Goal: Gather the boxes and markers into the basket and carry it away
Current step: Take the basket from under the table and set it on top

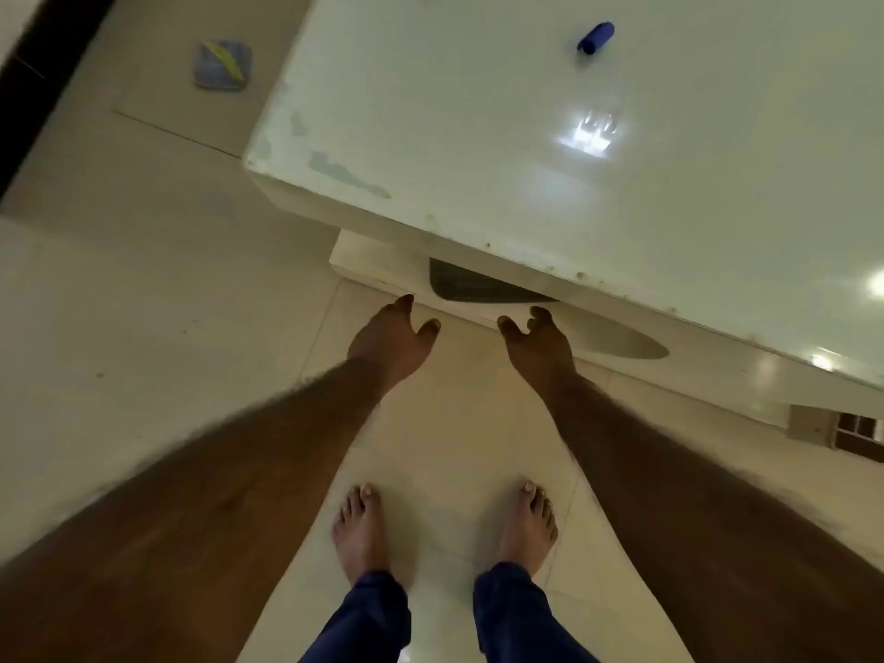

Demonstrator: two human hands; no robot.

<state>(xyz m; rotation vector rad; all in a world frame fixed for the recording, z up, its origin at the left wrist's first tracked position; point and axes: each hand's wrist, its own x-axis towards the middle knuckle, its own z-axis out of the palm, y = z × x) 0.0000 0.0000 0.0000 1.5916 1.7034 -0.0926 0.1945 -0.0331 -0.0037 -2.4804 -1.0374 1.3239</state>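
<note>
Both hands reached down toward the floor beside the white bench: the left hand and the right hand each hung with fingers loosely spread, holding nothing. A blue marker, or possibly its cap, lay far off on the bench top. A dark mesh basket sat tucked under the bench edge, just beyond the fingertips.

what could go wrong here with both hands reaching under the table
1. The dark basket sits mostly hidden under the table; the empty left hand and right hand may grab it blind or scrape the edge.
2. The blue marker lies far across the tabletop and could be forgotten.
</note>
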